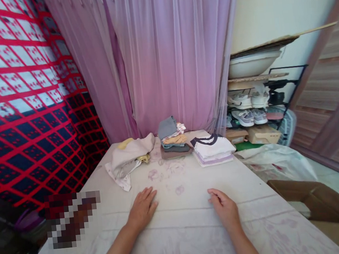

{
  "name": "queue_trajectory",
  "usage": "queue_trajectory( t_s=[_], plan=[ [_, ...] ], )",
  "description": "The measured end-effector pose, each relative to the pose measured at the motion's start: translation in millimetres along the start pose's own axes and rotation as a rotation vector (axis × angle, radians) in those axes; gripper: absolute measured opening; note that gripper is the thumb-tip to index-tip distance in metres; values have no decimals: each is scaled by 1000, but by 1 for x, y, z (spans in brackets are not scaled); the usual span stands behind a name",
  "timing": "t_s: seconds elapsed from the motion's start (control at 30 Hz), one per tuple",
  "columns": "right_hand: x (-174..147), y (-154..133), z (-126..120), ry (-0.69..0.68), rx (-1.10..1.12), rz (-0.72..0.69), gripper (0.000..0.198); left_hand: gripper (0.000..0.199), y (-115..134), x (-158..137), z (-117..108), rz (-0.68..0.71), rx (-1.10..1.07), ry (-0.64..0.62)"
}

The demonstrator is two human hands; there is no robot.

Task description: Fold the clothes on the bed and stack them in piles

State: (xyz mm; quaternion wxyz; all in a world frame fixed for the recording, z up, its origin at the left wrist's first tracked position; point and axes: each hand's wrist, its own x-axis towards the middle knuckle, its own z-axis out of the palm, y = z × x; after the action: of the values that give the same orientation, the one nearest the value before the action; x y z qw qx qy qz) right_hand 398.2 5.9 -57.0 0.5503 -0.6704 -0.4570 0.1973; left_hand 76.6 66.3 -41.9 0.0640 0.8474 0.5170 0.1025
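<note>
My left hand (143,207) lies flat on the pale flowered cloth (178,218), fingers stretched out and holding nothing. To the right, my right hand (225,207) rests on its side with curled fingers, and nothing shows in them. Beyond my left hand is a loose heap of clothes, with a light grey garment (134,151) over a white printed one (122,179). A stack of folded clothes (173,136) in grey, orange and brown sits at the middle back. Right of it, a folded white shirt with a dark collar (211,145) tops a pile of white and lilac clothes.
Purple curtains (169,63) hang behind the cloth-covered surface. A red-gridded fabric (19,97) hangs at the left. On the right stands a rack with shoes (243,116) and a white basin (253,64). A brown cardboard box (323,204) is by the right edge.
</note>
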Motion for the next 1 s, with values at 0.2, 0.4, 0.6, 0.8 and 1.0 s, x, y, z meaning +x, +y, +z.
queue_trajectory(
  t_s=[0.2,0.4,0.6,0.8,1.0],
  plan=[
    [1,0,0,-7,-123,-23,43,53,-21,-1,-16,-347,-104,321],
    [2,5,3,11,-261,-72,40,51,-83,25,-87,-710,-389,339],
    [2,4,4,19,-298,-98,38,46,-69,31,-122,-565,-573,333],
    [1,2,3,27,-333,-107,40,38,18,2,-90,-73,-1010,184],
    [-6,0,4,1,-340,-123,39,32,22,-23,-23,-215,-777,251]
  ],
)
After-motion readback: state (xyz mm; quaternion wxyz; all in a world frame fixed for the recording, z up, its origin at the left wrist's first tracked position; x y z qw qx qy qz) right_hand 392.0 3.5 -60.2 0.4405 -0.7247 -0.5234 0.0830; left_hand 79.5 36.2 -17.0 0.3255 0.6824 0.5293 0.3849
